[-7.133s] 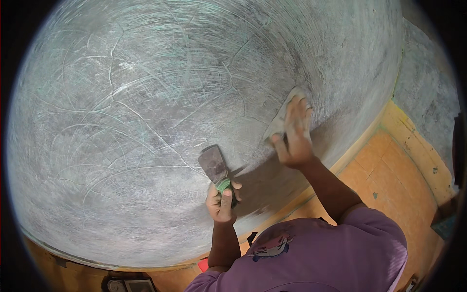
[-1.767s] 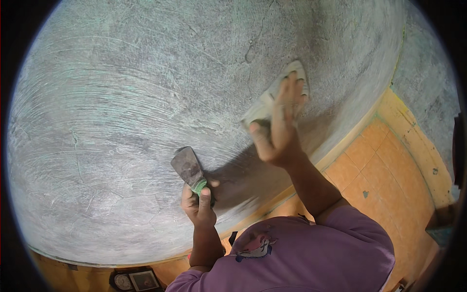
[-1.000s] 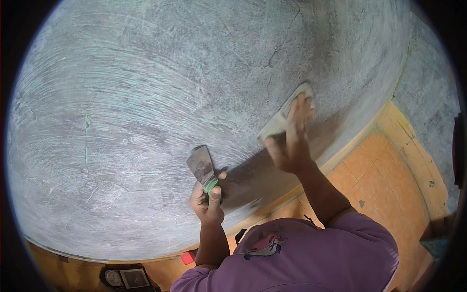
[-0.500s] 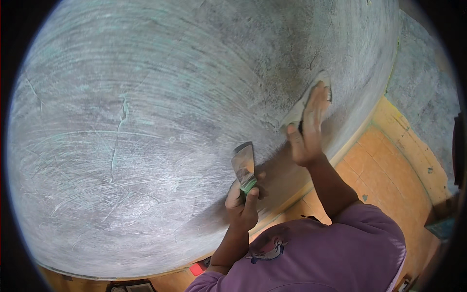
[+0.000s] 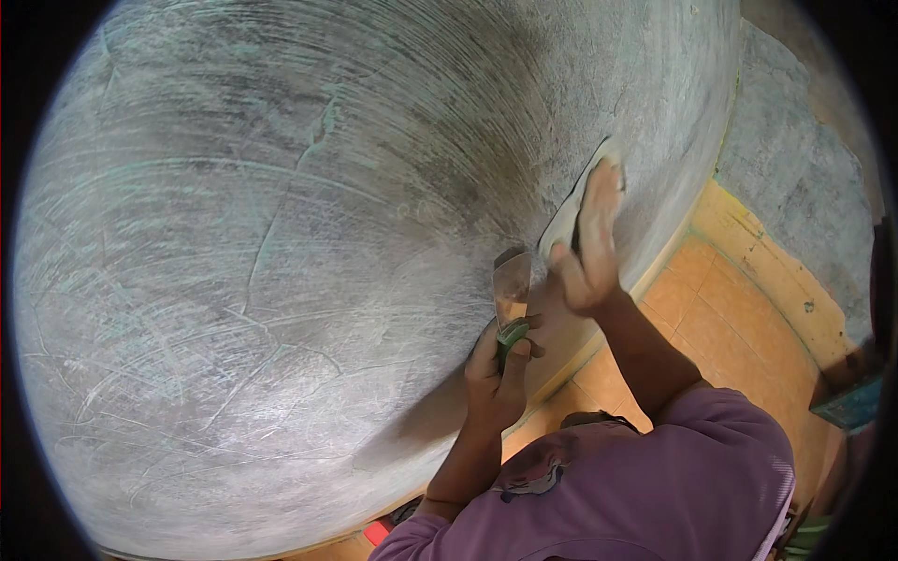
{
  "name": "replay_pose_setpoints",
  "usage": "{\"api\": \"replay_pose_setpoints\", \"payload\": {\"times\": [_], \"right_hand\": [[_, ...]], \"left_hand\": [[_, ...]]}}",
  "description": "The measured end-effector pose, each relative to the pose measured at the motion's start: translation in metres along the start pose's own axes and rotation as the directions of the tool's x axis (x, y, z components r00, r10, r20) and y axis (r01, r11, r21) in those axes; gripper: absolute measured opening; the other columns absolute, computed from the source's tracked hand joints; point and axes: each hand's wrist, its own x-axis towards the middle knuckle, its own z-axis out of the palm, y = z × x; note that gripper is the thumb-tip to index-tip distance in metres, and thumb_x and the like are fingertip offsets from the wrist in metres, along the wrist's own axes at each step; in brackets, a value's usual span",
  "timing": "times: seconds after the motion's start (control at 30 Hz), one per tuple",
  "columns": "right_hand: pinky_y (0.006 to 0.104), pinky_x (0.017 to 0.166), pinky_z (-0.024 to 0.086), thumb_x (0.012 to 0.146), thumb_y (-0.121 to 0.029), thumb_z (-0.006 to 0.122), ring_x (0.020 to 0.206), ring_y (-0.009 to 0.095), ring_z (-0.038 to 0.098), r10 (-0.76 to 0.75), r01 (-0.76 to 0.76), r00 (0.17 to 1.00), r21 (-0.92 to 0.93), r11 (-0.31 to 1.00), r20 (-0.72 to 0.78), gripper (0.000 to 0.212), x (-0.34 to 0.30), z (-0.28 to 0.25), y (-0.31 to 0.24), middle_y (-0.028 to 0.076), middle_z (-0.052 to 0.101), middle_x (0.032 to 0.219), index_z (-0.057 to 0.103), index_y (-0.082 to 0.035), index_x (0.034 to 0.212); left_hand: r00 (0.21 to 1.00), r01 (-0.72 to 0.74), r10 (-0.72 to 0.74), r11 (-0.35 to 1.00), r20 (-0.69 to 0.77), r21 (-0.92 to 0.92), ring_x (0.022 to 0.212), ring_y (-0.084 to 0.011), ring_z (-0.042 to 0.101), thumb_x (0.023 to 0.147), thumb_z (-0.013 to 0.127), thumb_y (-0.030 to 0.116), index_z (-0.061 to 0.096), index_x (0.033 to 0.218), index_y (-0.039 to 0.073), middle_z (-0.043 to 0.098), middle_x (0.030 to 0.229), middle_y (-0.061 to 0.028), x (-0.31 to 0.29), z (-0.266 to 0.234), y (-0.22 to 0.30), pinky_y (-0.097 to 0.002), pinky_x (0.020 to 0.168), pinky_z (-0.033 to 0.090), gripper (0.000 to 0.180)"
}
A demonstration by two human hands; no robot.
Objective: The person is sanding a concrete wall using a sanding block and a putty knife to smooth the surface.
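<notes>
My left hand (image 5: 499,374) is closed round the green handle of a putty knife (image 5: 512,280). Its broad metal blade points up and away from me, in front of the wall; whether it touches the wall I cannot tell. Farther right, my right hand (image 5: 596,266) grips a pale, flat, dark-edged sheet or pad (image 5: 567,217) and lays it against the grey plastered wall (image 5: 187,280). The thumb is on the near end, the fingers stretched along it. The exact kind of pad cannot be made out. Cracks, curved scratches and greenish streaks mark the wall.
Orange floor tiles (image 5: 692,290) lie below the wall at the right, bordered by a yellowish strip (image 5: 762,248) and a rough grey patch (image 5: 786,140). A teal box-like thing (image 5: 847,404) stands at the right edge. Something red (image 5: 377,532) shows by my left elbow.
My left hand with the putty knife has come right and slightly up, closer to my right hand. The pad has tilted a little. The whole view of the wall has shifted.
</notes>
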Motion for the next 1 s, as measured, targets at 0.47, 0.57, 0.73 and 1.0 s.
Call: {"api": "replay_pose_setpoints", "payload": {"times": [0.47,0.57,0.73,1.0], "right_hand": [[0.0654,0.107,-0.003,0.088,-0.032,0.051,0.140,0.054,0.003,-0.170,0.172,0.981,-0.011,0.985,0.093,0.082,-0.004,-0.002,0.004,0.034,0.010,0.152,0.013,0.013,0.145],[0.0673,0.106,-0.003,0.088,-0.037,0.052,0.140,0.054,0.003,-0.181,0.187,0.966,-0.015,0.982,0.187,0.085,-0.024,-0.006,0.038,0.033,0.011,0.152,0.013,0.013,0.145],[0.0695,0.105,-0.003,0.086,-0.038,0.053,0.139,0.055,0.009,-0.032,0.036,0.998,0.059,0.998,-0.060,0.083,0.031,-0.027,0.058,0.032,0.020,0.150,0.020,0.012,0.144],[0.0694,0.104,-0.005,0.080,-0.039,0.059,0.140,0.050,0.013,-0.283,0.283,0.941,0.028,0.959,0.188,0.083,0.003,-0.018,0.048,0.028,0.025,0.150,0.030,0.006,0.142]], "left_hand": [[0.989,-0.108,0.106,0.994,-0.099,-0.008,0.074,-0.0115,0.059,0.097,0.054,0.019,0.057,0.115,-0.005,0.066,0.099,-0.0105,-0.002,0.003,-0.004,-0.0252,0.068,0.047,0.031],[0.972,-0.142,0.143,0.990,-0.187,0.017,0.073,-0.0113,0.059,0.097,0.055,0.021,0.057,0.117,-0.006,0.067,0.099,-0.0115,0.000,0.013,-0.002,-0.0248,0.067,0.047,0.033],[0.948,-0.180,0.174,0.984,-0.268,0.003,0.069,-0.0126,0.059,0.095,0.057,0.020,0.058,0.112,-0.007,0.067,0.098,-0.0138,0.002,0.023,-0.010,-0.0249,0.064,0.048,0.031],[0.918,-0.175,0.201,0.979,-0.342,0.105,0.058,-0.0147,0.058,0.093,0.059,0.025,0.057,0.106,-0.003,0.068,0.091,-0.0163,0.005,0.029,-0.019,-0.0255,0.054,0.046,0.031]]}}
